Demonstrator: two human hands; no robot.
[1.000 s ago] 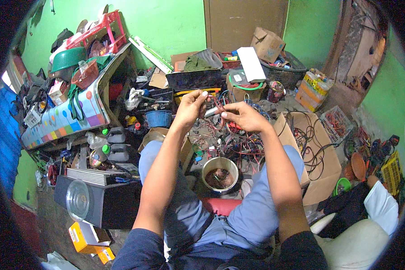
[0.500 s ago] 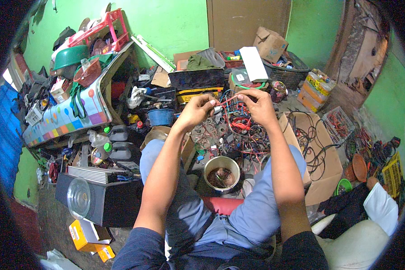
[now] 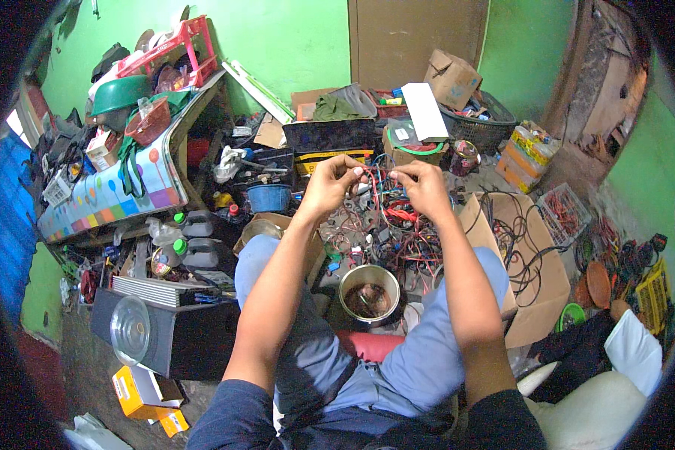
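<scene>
- Far left of the grip, a black speaker box (image 3: 165, 341) with a clear lid on it sits on the floor.
- The left hand (image 3: 328, 184) is raised, its grip pinching a red wire (image 3: 373, 184) between thumb and fingertips.
- The wire runs between both grips and drops into the tangle of wires (image 3: 394, 232) below them.
- A metal bowl (image 3: 369, 292) stands under the grips, between the knees.
- The right hand (image 3: 425, 187) pinches the same wire, fingers pressed together.
- Right of that grip lies an open cardboard box (image 3: 536, 270) with black cables.
</scene>
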